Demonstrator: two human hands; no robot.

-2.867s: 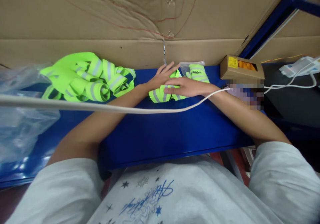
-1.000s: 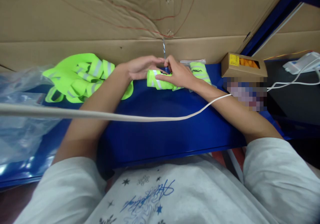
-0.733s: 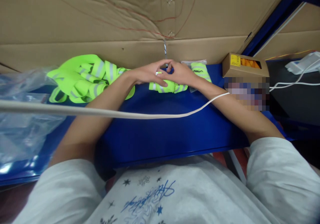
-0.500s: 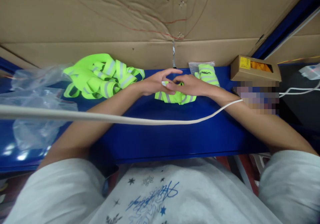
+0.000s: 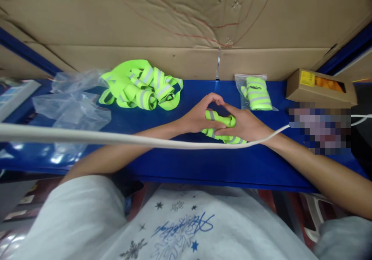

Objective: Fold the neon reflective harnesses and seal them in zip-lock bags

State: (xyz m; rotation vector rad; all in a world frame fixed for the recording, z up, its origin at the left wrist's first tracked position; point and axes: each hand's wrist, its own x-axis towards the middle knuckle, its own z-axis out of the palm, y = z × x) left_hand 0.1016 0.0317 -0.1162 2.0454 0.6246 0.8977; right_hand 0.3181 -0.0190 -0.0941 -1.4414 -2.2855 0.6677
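Left hand (image 5: 197, 117), right hand (image 5: 249, 123) both pinching neon strap roll (image 5: 215, 117). Yellow label (image 5: 307, 78) on carton (image 5: 296, 92): print too small. Blue shirt script (image 5: 202, 223) illegible.

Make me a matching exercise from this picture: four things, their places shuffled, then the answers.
Things:
1. Crumpled clear plastic bags
2. Loosely heaped neon-yellow fabric straps with grey stripes
3. Rolled neon-yellow, grey-striped fabric bundle
4. Brown rectangular cardboard box

Places among these four:
A. Between left hand and right hand
B. Rightmost
C. Second from left
D. Leftmost

Pairs: 1D, 2C, 3A, 4B
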